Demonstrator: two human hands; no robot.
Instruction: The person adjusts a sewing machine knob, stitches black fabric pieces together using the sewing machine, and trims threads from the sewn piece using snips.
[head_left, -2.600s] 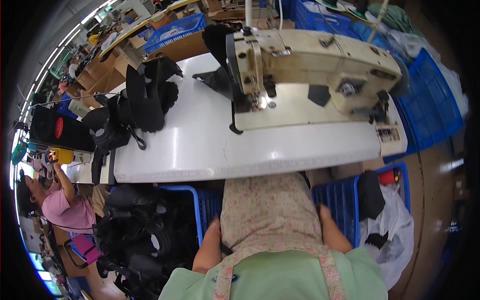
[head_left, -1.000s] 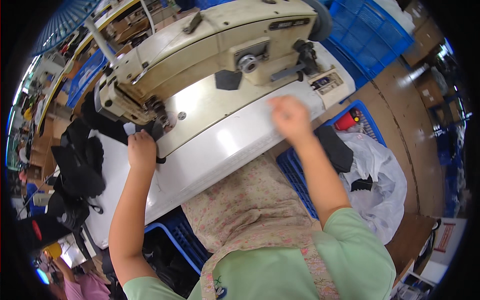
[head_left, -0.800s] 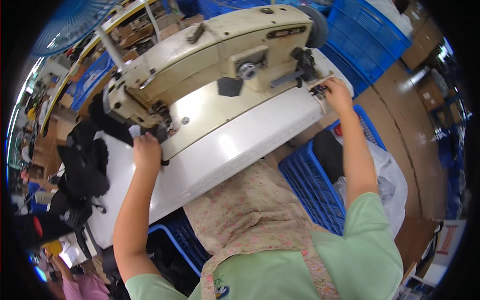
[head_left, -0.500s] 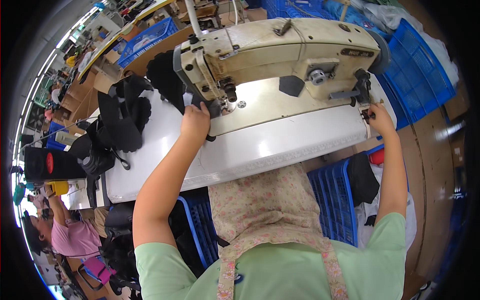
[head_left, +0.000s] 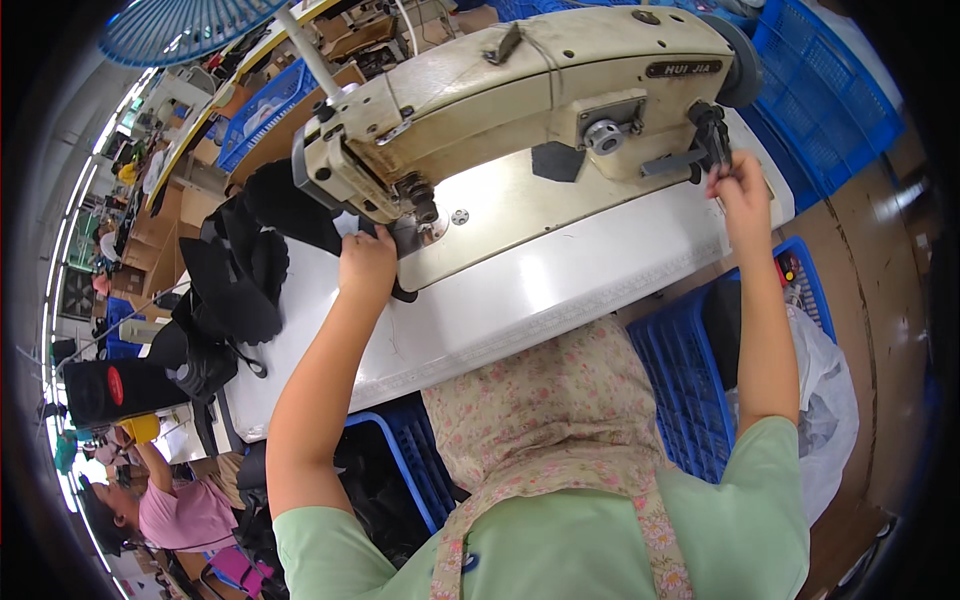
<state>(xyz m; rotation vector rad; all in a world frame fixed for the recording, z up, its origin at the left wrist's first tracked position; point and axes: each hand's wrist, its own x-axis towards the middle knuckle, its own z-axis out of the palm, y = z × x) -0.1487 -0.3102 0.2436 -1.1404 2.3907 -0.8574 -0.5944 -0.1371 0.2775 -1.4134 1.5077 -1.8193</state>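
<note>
A cream sewing machine (head_left: 480, 110) stands on a white table. Beside its needle, my left hand (head_left: 368, 265) holds the edge of a black fabric piece (head_left: 290, 205) with its fingers closed; part of the cloth is hidden behind hand and machine head. At the machine's right end, my right hand (head_left: 742, 195) has its fingers pinched together just below a dark lever mechanism (head_left: 709, 135). What lies between those fingertips is too small to make out. A small dark angular patch (head_left: 558, 162) lies on the machine bed.
Black fabric pieces (head_left: 225, 280) lie heaped on the left of the table (head_left: 500, 310). Blue crates stand below (head_left: 680, 390) and behind at right (head_left: 830, 90). A blue fan (head_left: 190, 30) shows at upper left. Another person in a pink shirt (head_left: 185, 515) works at far left.
My right hand has moved up from the table's right corner to the lever mechanism. My left hand stays beside the needle. The whole view has shifted and tilted, bringing the blue fan into sight.
</note>
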